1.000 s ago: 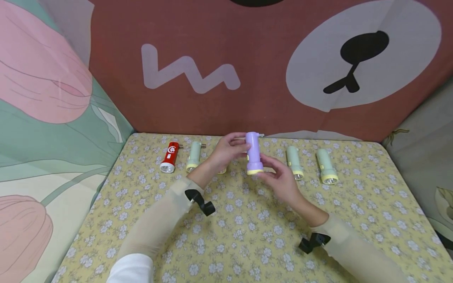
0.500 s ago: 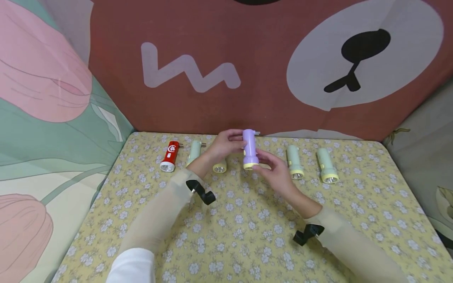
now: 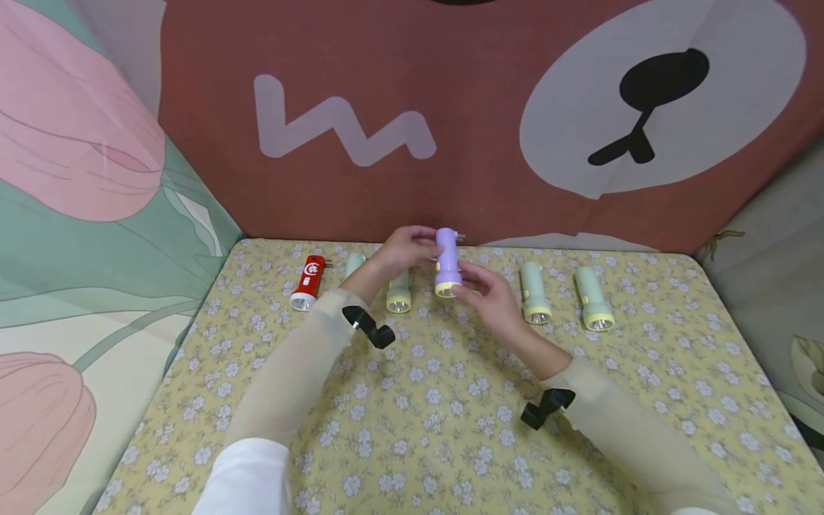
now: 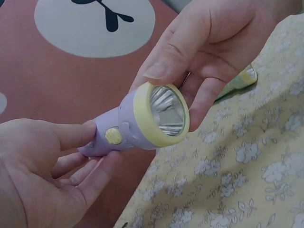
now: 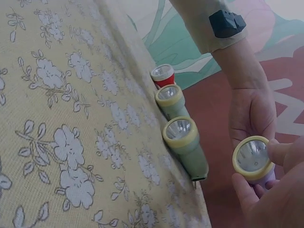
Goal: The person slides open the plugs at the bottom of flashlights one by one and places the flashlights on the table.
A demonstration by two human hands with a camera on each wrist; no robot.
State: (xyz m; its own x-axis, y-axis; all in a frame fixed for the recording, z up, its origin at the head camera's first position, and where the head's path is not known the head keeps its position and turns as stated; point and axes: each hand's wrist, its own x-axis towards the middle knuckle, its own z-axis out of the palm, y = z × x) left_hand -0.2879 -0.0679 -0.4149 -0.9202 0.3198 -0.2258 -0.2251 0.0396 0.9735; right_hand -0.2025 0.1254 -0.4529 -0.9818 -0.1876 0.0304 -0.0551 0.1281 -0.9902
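Note:
Both hands hold a purple flashlight with a yellow lens ring and a yellow switch, raised over the far side of the table. My left hand pinches its tail end between thumb and fingers; in the left wrist view the switch shows beside those fingertips. My right hand grips the head by the yellow ring. Metal plug prongs stick out at the tail. In the right wrist view the lens faces the camera, unlit.
A red flashlight and two green ones, the nearer green flashlight and a partly hidden green flashlight, lie left. Two more, a green flashlight and an outer green flashlight, lie right. A printed cloth wall stands behind the flowered table.
Both hands have carried the purple flashlight left and slightly farther back. Its lens has tilted up more into the head view. The green flashlight left of centre shows more fully.

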